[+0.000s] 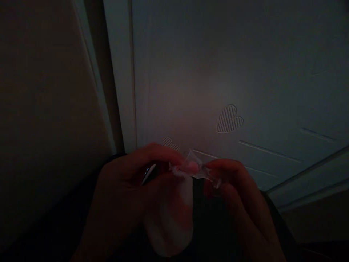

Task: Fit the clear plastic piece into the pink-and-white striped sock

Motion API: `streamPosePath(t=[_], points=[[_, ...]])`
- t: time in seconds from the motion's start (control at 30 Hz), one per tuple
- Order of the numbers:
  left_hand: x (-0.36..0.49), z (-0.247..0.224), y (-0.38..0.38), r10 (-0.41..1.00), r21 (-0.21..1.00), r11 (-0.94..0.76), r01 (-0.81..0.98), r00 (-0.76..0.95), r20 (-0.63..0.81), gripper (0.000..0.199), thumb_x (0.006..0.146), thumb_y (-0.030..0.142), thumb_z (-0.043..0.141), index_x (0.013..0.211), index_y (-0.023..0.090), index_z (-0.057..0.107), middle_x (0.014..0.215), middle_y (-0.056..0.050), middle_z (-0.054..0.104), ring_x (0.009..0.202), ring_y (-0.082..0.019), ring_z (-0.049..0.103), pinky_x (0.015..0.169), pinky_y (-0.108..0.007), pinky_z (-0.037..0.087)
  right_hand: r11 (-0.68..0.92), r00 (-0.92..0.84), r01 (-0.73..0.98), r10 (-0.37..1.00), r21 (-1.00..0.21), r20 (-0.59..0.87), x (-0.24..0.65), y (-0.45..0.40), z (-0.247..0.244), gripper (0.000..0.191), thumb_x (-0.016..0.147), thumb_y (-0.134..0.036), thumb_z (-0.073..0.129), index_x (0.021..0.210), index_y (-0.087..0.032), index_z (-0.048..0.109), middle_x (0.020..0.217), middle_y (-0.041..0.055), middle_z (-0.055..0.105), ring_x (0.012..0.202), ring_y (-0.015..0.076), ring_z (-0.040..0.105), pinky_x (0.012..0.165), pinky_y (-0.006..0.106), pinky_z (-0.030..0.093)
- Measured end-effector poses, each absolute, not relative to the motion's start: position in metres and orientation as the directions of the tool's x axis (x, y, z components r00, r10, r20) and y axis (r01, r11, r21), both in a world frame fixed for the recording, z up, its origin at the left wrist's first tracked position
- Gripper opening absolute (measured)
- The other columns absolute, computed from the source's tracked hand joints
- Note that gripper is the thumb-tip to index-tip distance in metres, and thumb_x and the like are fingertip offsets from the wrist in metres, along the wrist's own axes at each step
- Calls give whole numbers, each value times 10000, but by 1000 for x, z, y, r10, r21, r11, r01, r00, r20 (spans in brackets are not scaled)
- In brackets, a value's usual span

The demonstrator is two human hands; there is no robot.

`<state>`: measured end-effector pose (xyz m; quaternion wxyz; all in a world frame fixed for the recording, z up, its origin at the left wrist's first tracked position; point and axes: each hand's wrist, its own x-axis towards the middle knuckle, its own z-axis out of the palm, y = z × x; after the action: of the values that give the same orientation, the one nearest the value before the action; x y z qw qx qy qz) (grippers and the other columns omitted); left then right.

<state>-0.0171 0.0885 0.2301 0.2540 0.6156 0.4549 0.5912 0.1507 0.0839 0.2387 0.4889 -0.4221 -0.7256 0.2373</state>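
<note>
The scene is very dark. A small pink candy in a clear wrapper (192,167) is stretched between both hands, its twisted ends to either side. My left hand (128,189) pinches the left end of the wrapper between thumb and finger. At the right end, the fingertips of my right hand (237,189) are closed on the clear twist. A rounded pink-and-white thing (177,222) shows below my left hand; its kind is unclear. Through the gap of that hand, a thin bright edge (148,174) glints.
Ahead stands a pale panel (185,80) with a striped heart (229,119) and raised lines on it. A second heart is partly behind my left hand. A brownish surface (49,83) lies to the left, past a dark gap. Dark cloth (209,225) is below the hands.
</note>
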Motion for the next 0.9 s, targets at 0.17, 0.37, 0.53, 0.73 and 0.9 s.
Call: streamPosePath(t=[0.17, 0.37, 0.53, 0.73, 0.9], points=[[-18, 234, 89, 867, 855, -465, 231, -75, 492, 108, 742, 180, 613, 772, 278, 646, 796, 107, 682, 760, -108, 633, 727, -193, 479, 507, -103, 351, 856, -787, 506, 154, 83, 238, 246, 776, -201, 524, 1014, -260, 515, 767, -11, 611, 694, 137, 601, 609, 241, 482], [-22, 234, 89, 862, 856, -484, 180, -67, 502, 111, 753, 180, 595, 786, 277, 636, 821, 97, 675, 793, -123, 634, 730, -199, 491, 600, -96, 381, 782, -703, 616, 155, 83, 240, 305, 686, -180, 643, 954, -282, 539, 858, -2, 616, 770, 165, 603, 638, 266, 496], [-24, 237, 86, 804, 785, -563, 258, -50, 592, 159, 753, 145, 601, 803, 294, 625, 851, 108, 651, 823, -92, 612, 734, -165, 471, 589, -88, 395, 788, -705, 610, 152, 84, 240, 259, 724, -176, 598, 959, -271, 550, 909, 6, 617, 830, 167, 597, 678, 272, 494], [-24, 236, 86, 698, 689, -647, 326, -111, 708, 147, 749, 145, 597, 793, 279, 639, 826, 70, 659, 758, -124, 619, 670, -217, 488, 567, -210, 355, 823, -743, 528, 157, 88, 242, 237, 787, -225, 503, 1018, -259, 542, 904, 3, 644, 801, 154, 616, 660, 249, 501], [-25, 235, 88, 696, 684, -670, 287, -75, 714, 146, 757, 143, 591, 825, 265, 634, 845, 43, 654, 783, -138, 617, 699, -239, 498, 549, -181, 360, 834, -754, 521, 159, 86, 244, 191, 826, -214, 457, 978, -258, 565, 853, -12, 649, 737, 123, 617, 637, 211, 501]])
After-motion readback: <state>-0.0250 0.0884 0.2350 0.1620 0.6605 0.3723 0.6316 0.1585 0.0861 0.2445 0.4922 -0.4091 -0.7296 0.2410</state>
